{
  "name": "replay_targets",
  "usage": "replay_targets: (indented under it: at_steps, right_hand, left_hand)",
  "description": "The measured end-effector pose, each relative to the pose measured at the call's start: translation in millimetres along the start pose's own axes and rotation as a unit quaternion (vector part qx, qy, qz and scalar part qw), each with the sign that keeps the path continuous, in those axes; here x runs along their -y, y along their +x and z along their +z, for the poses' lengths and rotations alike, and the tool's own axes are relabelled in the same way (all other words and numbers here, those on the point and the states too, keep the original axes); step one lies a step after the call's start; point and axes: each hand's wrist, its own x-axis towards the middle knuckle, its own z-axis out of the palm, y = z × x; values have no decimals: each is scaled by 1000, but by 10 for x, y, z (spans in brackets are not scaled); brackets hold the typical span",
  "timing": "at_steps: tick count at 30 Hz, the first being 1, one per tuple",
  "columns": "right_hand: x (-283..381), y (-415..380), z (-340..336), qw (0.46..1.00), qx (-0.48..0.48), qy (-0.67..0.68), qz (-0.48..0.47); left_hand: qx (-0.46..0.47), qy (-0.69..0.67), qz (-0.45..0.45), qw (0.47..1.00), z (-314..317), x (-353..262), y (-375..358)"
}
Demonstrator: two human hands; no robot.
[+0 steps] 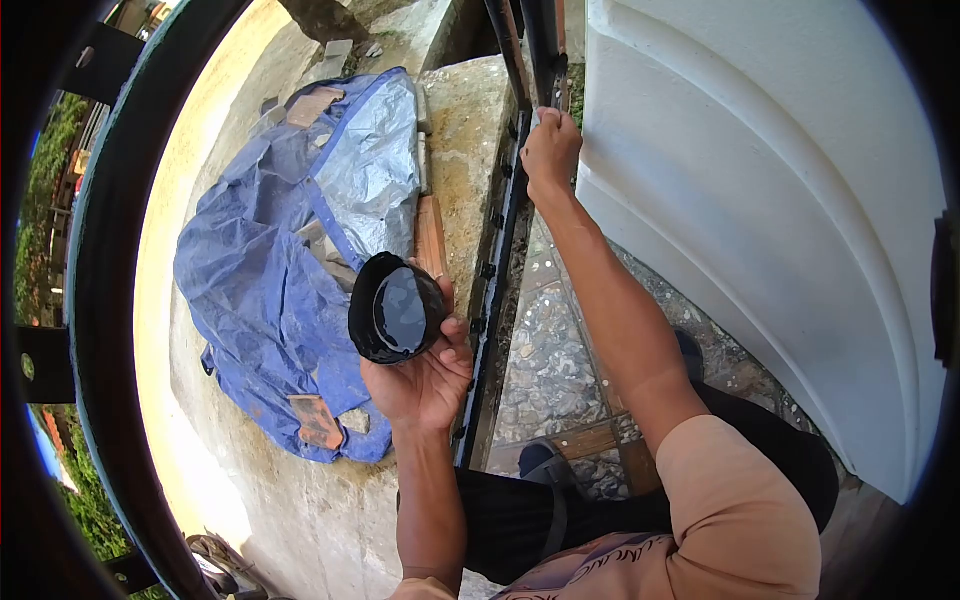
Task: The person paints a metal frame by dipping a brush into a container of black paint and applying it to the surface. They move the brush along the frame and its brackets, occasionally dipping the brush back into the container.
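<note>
My left hand (pixel 425 385) is wrapped round a round black cup (pixel 362 318) and holds it over the ledge. Inside the cup is a dark, glossy liquid (pixel 400 312) that reflects light. My right hand (pixel 553 150) reaches far forward, its fingers pinched together at the lower end of the black metal bars (pixel 540 45). Whatever those fingers hold is hidden. A black metal rail (pixel 492 290) runs from near that hand back toward me, along the ledge.
A blue tarp (pixel 260 240), weighed down by brick pieces (pixel 316 420), covers a heap on the concrete (pixel 300 510) at left. To the right stands a large white moulded panel (pixel 740 190). Stone-patterned floor tiles (pixel 550 370) lie below. A curved dark frame (pixel 100 220) edges the far left.
</note>
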Motion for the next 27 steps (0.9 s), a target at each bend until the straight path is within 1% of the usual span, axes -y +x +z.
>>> replay_targets:
  at_steps: [2,3,5,6,7,9,11,12,14,16,19,20,23,24,27]
  right_hand:
    - [-168,41,-34,999,-7,24,25]
    - [-68,47,-27,997,-34,11,-63]
    - [62,21,2,969,-87,-21,-230]
    - [78,68,50,970,-72,-4,-234]
    - [65,54,48,986,-44,13,-160]
    - [52,45,34,999,12,49,-13]
    - [-546,191,57,997,5,68,19]
    - [-638,179,-2,995,15,68,71]
    - [-807,177,-33,987,10,74,143]
    - [-622,83,-61,998,-15,35,58]
    - [-417,-36,-22,1000,-16,19,0]
    - [-479,-11,31,1000,-10,24,13]
    - [-966,94,85,995,-17,0,101]
    - [-1331,155,113,992,-28,-3,123]
    - [-1439,138,111,994,-70,14,82]
  left_hand:
    - [16,-2,-2,1000,-35,-26,46]
    - [22,-7,-4,1000,-35,-30,65]
    - [25,-19,-8,999,-44,-27,65]
    - [24,-20,-10,999,-59,-28,68]
    - [23,-21,-12,999,-71,-30,73]
    - [23,-21,-16,999,-91,-21,85]
    - [20,-16,-17,1000,-108,-21,86]
    - [19,-15,-16,1000,-113,-22,84]
    - [18,-12,-15,1000,-116,-16,93]
    - [19,-19,-15,1000,-112,3,106]
    - [14,-19,-14,1000,-111,17,107]
    - [14,-18,-13,1000,-115,21,112]
    - [13,-16,-13,1000,-151,30,130]
    - [13,-20,-16,1000,-163,36,133]
    - [14,-31,-22,999,-195,48,159]
